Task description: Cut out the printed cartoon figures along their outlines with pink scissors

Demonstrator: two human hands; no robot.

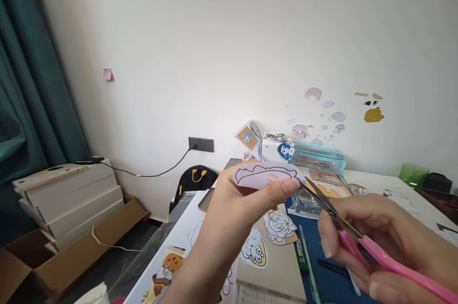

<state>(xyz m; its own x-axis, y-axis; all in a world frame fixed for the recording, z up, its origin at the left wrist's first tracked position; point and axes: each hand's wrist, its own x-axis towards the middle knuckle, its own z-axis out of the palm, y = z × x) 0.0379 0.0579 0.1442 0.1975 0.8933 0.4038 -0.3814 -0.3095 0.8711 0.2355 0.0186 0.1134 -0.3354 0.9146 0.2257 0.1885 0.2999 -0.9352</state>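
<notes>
My left hand [250,199] pinches a curved paper cutout [263,173] with a dark wavy outline drawn on it, raised above the table. In my right hand [386,237] is a pair of scissors [334,213] with pink handles. Its blades are parted and their tips reach the right end of the paper, beside my left thumb. Below the hands, cut-out stickers, one with a white cartoon figure [253,248] and one with a grey-lined drawing [281,226], lie on a beige board [272,275]. Part of the paper's lower edge is hidden behind my thumb.
A teal clear case [318,158] and a white box [274,149] stand against the wall. A dark pen [332,267] lies on the blue mat [311,227]. Left of the table are a cardboard box [86,246], a black bag [195,182] and a cable [157,175] plugged into an outlet [205,145].
</notes>
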